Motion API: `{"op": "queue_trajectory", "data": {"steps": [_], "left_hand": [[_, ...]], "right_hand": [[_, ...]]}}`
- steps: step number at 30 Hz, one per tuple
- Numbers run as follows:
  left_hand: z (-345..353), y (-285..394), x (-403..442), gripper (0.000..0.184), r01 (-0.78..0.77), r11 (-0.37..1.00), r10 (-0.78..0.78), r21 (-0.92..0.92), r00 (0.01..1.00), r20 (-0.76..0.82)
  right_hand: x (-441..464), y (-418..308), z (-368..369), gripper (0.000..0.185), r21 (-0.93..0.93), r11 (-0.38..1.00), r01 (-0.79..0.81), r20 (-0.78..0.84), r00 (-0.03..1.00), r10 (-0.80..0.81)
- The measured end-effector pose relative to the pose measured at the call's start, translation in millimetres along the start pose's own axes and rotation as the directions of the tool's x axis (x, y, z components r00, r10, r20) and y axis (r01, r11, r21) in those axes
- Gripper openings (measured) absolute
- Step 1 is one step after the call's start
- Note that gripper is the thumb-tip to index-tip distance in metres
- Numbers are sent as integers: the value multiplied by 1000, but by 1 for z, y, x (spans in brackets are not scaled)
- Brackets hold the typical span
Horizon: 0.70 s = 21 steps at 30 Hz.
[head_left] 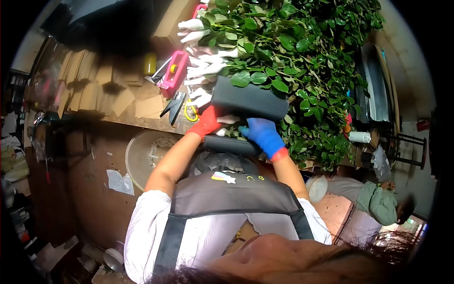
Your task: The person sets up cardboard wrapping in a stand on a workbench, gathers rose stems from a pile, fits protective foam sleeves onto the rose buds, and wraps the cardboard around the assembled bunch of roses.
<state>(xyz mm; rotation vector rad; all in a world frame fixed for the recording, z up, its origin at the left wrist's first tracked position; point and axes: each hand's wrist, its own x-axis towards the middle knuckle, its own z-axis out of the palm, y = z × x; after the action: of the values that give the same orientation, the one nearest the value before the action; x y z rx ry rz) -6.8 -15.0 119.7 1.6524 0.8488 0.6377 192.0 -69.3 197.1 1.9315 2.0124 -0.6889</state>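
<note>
My left hand (205,123), in a red glove, is at the left end of a dark ribbed sheet (250,98), its fingers partly under the edge. My right hand (262,133), in a blue glove with a red cuff, lies below the sheet's lower edge, fingers pointing left. Between my hands shows a white-netted bud (229,119) with some leaves. A second dark ribbed piece (231,145) runs along the table edge near my apron. What my fingers grip is hidden. Leafy green stems (302,57) with white-netted heads (208,71) lie just beyond the sheet.
On the table's left are a pink tape dispenser (175,74), dark-handled scissors (174,107), a yellow ring-shaped handle (190,111) and cardboard pieces (90,94). A round bin (146,154) stands below the table edge. At the right are a white roll (359,137) and another person (378,201).
</note>
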Motion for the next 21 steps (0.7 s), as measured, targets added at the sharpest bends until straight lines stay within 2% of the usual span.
{"op": "queue_trajectory", "data": {"steps": [1,2,4,5,6,8,9,10,12,13,16,19,21], "left_hand": [[-2,-1,0,54,-65,998,66,13,998,-16],[-1,-9,4,57,2,974,-2,225,1000,0],[-1,-4,8,56,-74,985,73,155,997,9],[0,1,5,48,-49,979,62,198,996,-64],[0,7,2,40,-18,971,51,237,989,-136],[6,-11,2,28,-58,963,110,264,977,-184],[7,-26,3,33,113,984,-93,140,986,-138],[8,-30,2,33,129,988,-114,85,981,-156],[6,-36,3,34,153,988,-152,-13,970,-188],[5,-40,5,31,150,984,-168,-98,961,-220],[9,-53,10,28,154,983,-113,105,942,-317],[8,-43,12,25,222,966,-248,-135,941,-231],[17,-54,10,22,188,899,-304,-396,918,-255]], "right_hand": [[28,9,27,53,-65,998,4,-13,1000,-4],[53,22,49,54,-80,997,6,-184,983,-21],[82,33,59,58,-115,993,1,-501,863,-58],[84,36,43,59,3,1000,7,-333,943,-6],[86,36,46,58,-10,1000,18,-343,939,-20],[89,39,64,57,-31,999,32,-359,932,-41],[95,38,75,58,19,1000,-6,-318,948,12],[95,42,95,57,128,990,60,-439,898,2],[89,45,103,55,180,974,137,-541,841,-18],[89,45,89,64,239,966,95,-305,952,-18],[98,49,90,63,204,979,10,-112,994,14],[101,60,114,62,271,960,71,-291,957,11],[101,61,118,59,256,963,86,-350,937,10]]}}
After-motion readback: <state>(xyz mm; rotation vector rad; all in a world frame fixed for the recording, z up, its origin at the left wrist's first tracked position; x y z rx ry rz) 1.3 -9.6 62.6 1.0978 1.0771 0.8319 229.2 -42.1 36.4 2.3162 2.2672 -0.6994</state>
